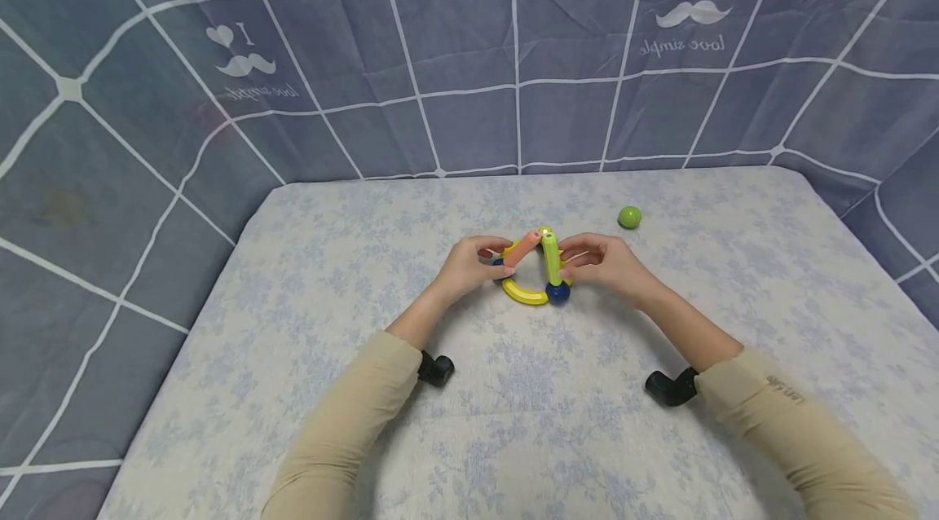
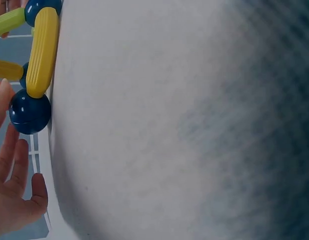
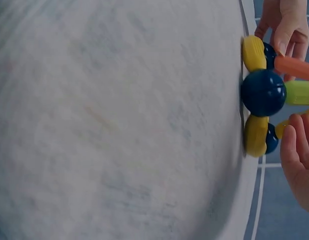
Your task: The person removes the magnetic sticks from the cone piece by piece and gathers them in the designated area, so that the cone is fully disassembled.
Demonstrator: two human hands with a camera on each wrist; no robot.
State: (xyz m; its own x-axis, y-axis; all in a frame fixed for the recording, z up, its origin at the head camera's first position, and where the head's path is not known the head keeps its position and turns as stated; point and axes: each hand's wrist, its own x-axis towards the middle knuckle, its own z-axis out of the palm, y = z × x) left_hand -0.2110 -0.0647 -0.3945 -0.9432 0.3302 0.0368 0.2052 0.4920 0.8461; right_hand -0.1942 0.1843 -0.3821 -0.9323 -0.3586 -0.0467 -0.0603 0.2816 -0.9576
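Observation:
Yellow curved magnetic sticks (image 1: 525, 293) and blue balls (image 1: 557, 293) form a ring on the table. From the balls rise an orange stick (image 1: 522, 248), a light green stick (image 1: 552, 259) and a yellow stick (image 2: 7, 70), leaning together at their tops. My left hand (image 1: 473, 266) pinches the orange stick low down, thumb in front, beside its blue ball (image 2: 29, 112). At the other side, the right hand (image 1: 605, 261) holds the light green stick near its lower end with thumb and fingers. Other fingers of this hand (image 3: 302, 160) extend beside the ring.
A green ball (image 1: 629, 217) lies behind and right of the ring. The table (image 1: 513, 422) wears a pale floral cloth, and a grey-blue curtain (image 1: 469, 55) with white lines hangs along its back and sides. Black wrist mounts (image 1: 671, 387) stick out near both sleeves.

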